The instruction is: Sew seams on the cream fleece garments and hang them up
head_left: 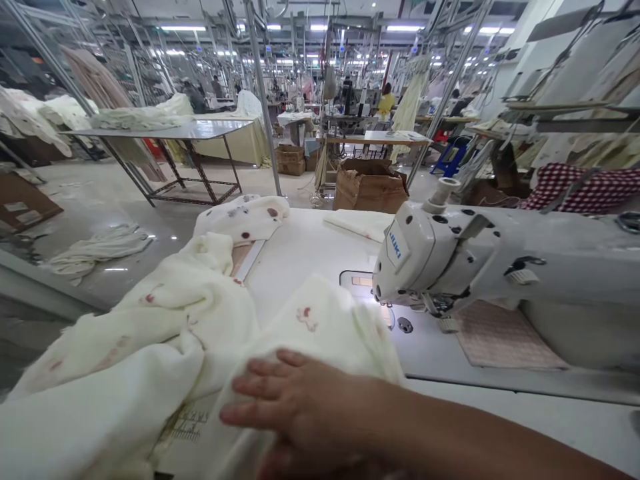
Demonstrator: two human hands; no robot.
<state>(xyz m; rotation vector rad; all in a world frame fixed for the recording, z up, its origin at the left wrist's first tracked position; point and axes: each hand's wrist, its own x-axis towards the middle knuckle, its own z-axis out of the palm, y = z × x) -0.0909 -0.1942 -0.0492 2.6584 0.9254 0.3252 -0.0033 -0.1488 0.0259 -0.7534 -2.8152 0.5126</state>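
My right hand (305, 400) reaches in from the lower right and lies palm down on a cream cloth (320, 317) with a small reddish printed figure. Its fingers are stretched out and slightly spread, pointing left. Shaded skin under the palm at the bottom edge looks like its thumb. My left hand does not show. The cloth spreads over the white table toward the needle area of a white JUKI sewing machine (450, 253). To the left, a heaped cream fabric (175, 313) with reddish prints lies bunched against it.
A spotted white cloth (245, 220) lies at the table's far left corner. Pink checked fabric (505, 337) sits under the machine arm. Beyond stand a cardboard box (370, 187) and a metal-legged table (210, 130). Fabric lies on the floor (100, 250) at left.
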